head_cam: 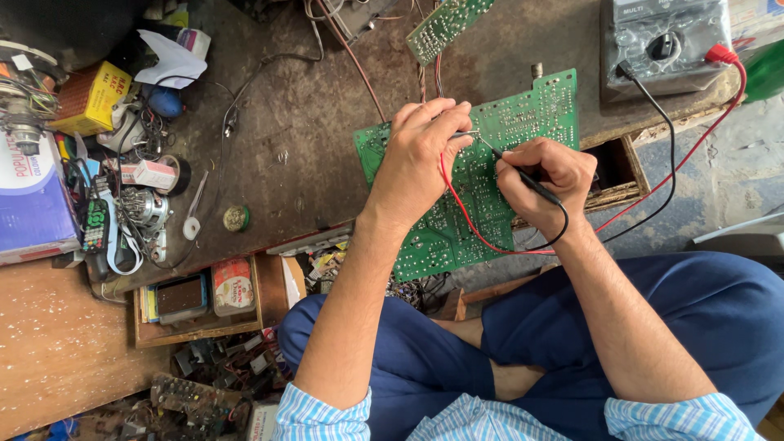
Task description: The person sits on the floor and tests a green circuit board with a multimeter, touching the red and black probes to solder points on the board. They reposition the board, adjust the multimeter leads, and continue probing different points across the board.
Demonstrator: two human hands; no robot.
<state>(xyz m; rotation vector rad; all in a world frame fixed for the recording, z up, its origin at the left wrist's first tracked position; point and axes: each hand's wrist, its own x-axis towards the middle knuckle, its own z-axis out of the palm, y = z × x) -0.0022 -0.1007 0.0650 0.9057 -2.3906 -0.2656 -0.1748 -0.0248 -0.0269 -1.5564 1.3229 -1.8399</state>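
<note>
A large green circuit board (523, 122) lies tilted over the front edge of a dark workbench. My left hand (420, 155) rests on the board and pinches a probe with a red lead (465, 216), its metal tip on the board. My right hand (543, 180) grips a black probe (535, 186) like a pen, tip touching the board just left of my fingers. Both leads run right to a grey multimeter (665, 41) at the bench's far right corner.
A second green board (445, 24) lies at the back. On the left sit a yellow box (90, 98), a small motor (143, 208), a solder reel (236, 217) and tangled wires. An open drawer (204, 298) holds small packets. My crossed legs in blue trousers (572, 343) are below.
</note>
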